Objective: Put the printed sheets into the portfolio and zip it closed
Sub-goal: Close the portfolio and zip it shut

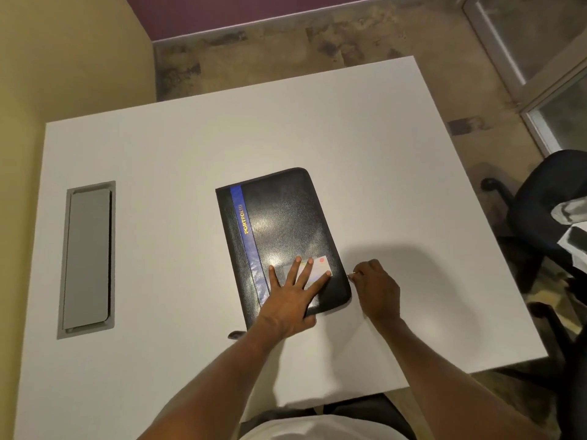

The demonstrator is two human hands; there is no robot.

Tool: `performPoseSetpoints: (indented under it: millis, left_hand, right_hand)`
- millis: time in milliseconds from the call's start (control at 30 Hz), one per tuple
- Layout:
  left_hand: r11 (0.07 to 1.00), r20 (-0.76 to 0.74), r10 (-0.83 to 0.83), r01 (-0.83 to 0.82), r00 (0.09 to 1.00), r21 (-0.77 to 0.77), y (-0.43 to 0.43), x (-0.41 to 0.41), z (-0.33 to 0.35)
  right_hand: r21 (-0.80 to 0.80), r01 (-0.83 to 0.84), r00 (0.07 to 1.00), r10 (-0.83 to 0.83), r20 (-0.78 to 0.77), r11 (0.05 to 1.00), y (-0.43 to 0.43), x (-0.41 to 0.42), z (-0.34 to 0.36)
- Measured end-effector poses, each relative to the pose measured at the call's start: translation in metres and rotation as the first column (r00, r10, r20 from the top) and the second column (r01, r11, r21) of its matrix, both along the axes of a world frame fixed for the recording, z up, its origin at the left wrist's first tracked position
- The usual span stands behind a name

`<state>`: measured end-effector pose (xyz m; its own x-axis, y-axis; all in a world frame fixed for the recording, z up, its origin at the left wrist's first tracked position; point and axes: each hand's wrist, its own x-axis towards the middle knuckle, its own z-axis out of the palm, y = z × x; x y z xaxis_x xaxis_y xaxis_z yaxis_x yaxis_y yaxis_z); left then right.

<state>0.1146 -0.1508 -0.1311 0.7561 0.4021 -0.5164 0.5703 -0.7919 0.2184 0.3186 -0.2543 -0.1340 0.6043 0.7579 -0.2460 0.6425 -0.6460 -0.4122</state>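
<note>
Grey cable hatch [87, 258] set into white bench [158, 154] at far left. Black portfolio [282, 227] lies closed mid-bench, blue stripe [246, 236] along its left side. My left hand [293, 295] flat on its near end, fingers spread apart, partly over card window [313, 269]. My right hand [376, 289] just beside portfolio's right edge, fingertips pinched together on small zip pull [350, 275]. Office chair [546, 211] far right.

portfolio [282, 230]: black, blue stripe [246, 230], yellow lettering | table [158, 154]: white
</note>
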Motion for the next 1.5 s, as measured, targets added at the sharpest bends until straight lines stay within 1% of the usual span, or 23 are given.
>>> performPoseSetpoints:
  millis: [133,300,533,700,867,967,1033,1133,1233,1333,1400,1500]
  left_hand:
    - [1.000,0.003,-0.002,0.002,1.000,0.004,-0.001,0.000,-0.003]
    - [1.000,0.027,-0.008,0.008,1.000,0.005,-0.001,-0.003,-0.008]
    - [1.000,0.059,-0.008,0.007,0.998,0.026,0.000,-0.006,-0.013]
    - [0.999,0.074,-0.011,0.007,0.997,0.049,-0.001,-0.007,-0.013]
    - [0.999,0.042,-0.010,0.008,0.999,0.050,0.003,-0.006,-0.011]
    - [0.998,0.069,-0.012,0.009,0.998,0.056,0.005,-0.006,-0.009]
    - [0.997,0.110,0.048,-0.053,0.993,0.051,0.011,-0.001,-0.007]
    - [0.966,0.146,0.246,-0.254,0.958,0.042,0.044,0.021,-0.003]
    - [0.876,0.137,0.468,-0.479,0.873,0.059,0.104,0.053,-0.001]
    - [0.753,0.127,0.647,-0.656,0.752,0.047,0.161,0.082,0.002]
    - [0.683,0.106,0.724,-0.729,0.682,0.028,0.190,0.095,0.003]
    - [0.641,0.030,0.767,-0.767,0.641,-0.009,0.213,0.110,0.002]
  right_hand:
    - [-0.073,-0.134,0.986,0.140,0.086,0.988,0.040,0.017,0.004]
    - [-0.076,-0.271,0.954,0.278,0.112,0.960,0.087,0.035,0.011]
    - [-0.027,-0.380,0.923,0.381,0.060,0.925,0.137,0.052,0.011]
    - [-0.019,-0.443,0.894,0.444,0.064,0.896,0.165,0.061,0.010]
    - [0.006,-0.494,0.867,0.493,0.072,0.869,0.181,0.070,0.006]
    - [0.036,-0.500,0.866,0.499,0.043,0.865,0.183,0.070,0.002]
    - [0.068,-0.506,0.862,0.507,0.003,0.860,0.178,0.068,0.000]
    - [0.087,-0.497,0.862,0.502,-0.065,0.864,0.167,0.063,-0.003]
    - [0.120,-0.437,0.881,0.451,-0.143,0.891,0.154,0.057,-0.004]
    - [0.154,-0.370,0.895,0.396,-0.207,0.916,0.145,0.055,-0.006]
    - [0.171,-0.314,0.907,0.348,-0.235,0.934,0.142,0.054,-0.008]
    - [0.193,-0.225,0.918,0.274,-0.285,0.955,0.138,0.044,-0.012]
